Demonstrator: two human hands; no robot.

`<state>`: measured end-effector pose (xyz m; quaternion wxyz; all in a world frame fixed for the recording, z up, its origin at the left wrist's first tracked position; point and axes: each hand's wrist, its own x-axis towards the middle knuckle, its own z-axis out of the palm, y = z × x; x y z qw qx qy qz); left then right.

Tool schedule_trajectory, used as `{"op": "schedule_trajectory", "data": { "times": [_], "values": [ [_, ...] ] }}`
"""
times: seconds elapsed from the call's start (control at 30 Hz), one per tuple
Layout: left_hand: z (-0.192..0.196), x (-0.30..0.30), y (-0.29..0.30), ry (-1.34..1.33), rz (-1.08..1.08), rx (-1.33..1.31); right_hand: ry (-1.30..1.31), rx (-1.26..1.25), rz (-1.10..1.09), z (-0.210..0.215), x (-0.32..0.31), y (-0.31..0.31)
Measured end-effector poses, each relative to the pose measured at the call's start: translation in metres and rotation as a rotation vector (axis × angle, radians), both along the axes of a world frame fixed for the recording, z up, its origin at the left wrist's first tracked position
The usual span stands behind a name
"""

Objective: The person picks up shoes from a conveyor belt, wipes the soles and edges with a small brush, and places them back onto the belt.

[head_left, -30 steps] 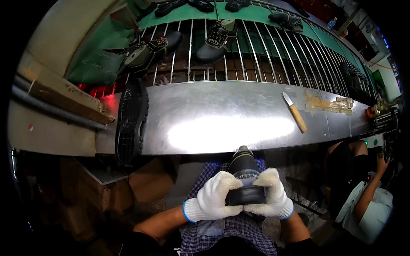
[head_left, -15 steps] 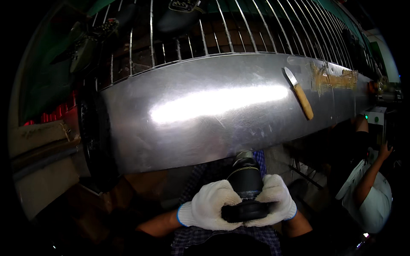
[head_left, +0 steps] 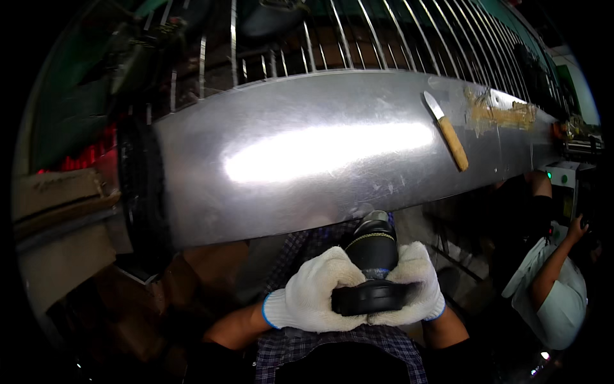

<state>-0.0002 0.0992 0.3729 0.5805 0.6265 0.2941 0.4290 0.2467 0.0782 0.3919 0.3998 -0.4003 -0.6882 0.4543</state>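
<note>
A black shoe [head_left: 373,256] rests in my lap, toe pointing away from me toward the metal table [head_left: 307,153]. My left hand [head_left: 313,297], in a white knit glove with a blue cuff, grips the shoe's heel from the left. My right hand [head_left: 416,288], gloved the same way, grips the heel from the right. Both hands press on the black sole edge at the heel. The shoe sits below the table's near edge, over my checked shirt.
A knife with a wooden handle [head_left: 448,131] lies on the table at the right, beside a smear of yellowish glue [head_left: 502,115]. A wire rack [head_left: 332,38] with dark shoes runs behind. Another person [head_left: 553,281] sits at the lower right. A black sole [head_left: 137,185] stands at the table's left end.
The view has tilted down and closer to the table. My hands keep their grip on the shoe's heel, which stays in my lap.
</note>
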Motion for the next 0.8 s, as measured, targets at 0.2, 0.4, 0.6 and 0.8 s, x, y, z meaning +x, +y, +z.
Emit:
{"op": "schedule_trajectory", "data": {
  "times": [0.2, 0.4, 0.6, 0.8],
  "values": [
    [0.032, -0.042, -0.035, 0.269, 0.146, 0.264, -0.160, 0.135, 0.231, 0.038, -0.026, 0.018],
    [0.025, -0.042, -0.066, 0.296, 0.330, 0.366, -0.126, 0.065, 0.239, 0.042, -0.048, 0.001],
    [0.016, -0.050, -0.038, 0.207, 0.274, 0.215, -0.073, -0.004, 0.274, 0.029, -0.049, 0.021],
    [0.008, -0.047, -0.030, 0.027, 0.251, 0.090, -0.021, -0.063, 0.290, 0.021, -0.053, 0.033]
  ]
}}
